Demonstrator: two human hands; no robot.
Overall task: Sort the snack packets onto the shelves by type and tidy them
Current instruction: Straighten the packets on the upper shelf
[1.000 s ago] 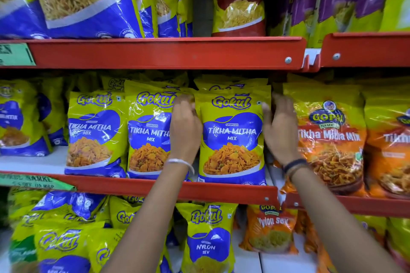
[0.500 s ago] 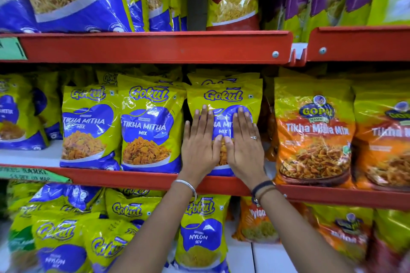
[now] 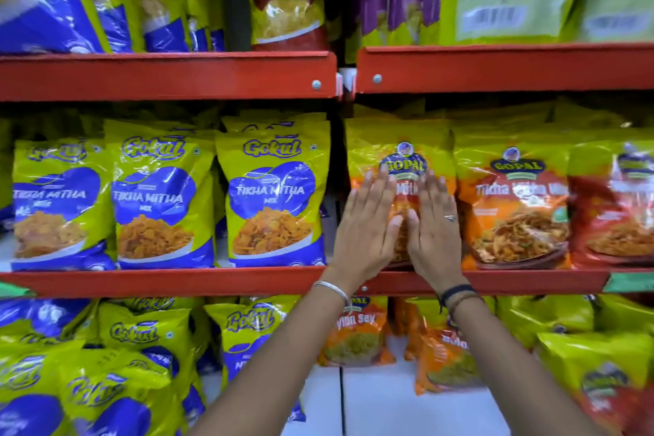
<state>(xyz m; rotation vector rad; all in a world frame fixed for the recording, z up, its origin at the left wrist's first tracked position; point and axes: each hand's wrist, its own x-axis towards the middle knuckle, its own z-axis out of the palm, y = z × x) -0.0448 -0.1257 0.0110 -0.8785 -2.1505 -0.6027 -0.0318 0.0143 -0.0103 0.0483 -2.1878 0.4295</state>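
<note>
The orange Gopal packet [image 3: 403, 152] is standing upright at the front of the middle red shelf [image 3: 212, 281], yellow along its top with a dark blue crest and an orange body; most of its printed name is lying hidden under the hands. The left hand [image 3: 366, 226] and the right hand [image 3: 433, 228] are lying flat on its face, side by side, palms to the plastic. The fingers [image 3: 380, 188] of both hands are stretching straight up and lying close together, gripping nothing; the thumbs are almost meeting over the pictured snack. A ring is showing on the right hand, a silver bangle [image 3: 332, 288] on the left wrist and dark bands [image 3: 456, 294] on the right wrist. Just right of the fingers a second Gopal packet [image 3: 513, 209] is standing, touching the first. Left of the fingers three yellow and blue Gokul Tikha Mitha packets [image 3: 272, 202] are standing in a row on the same shelf level.
</note>
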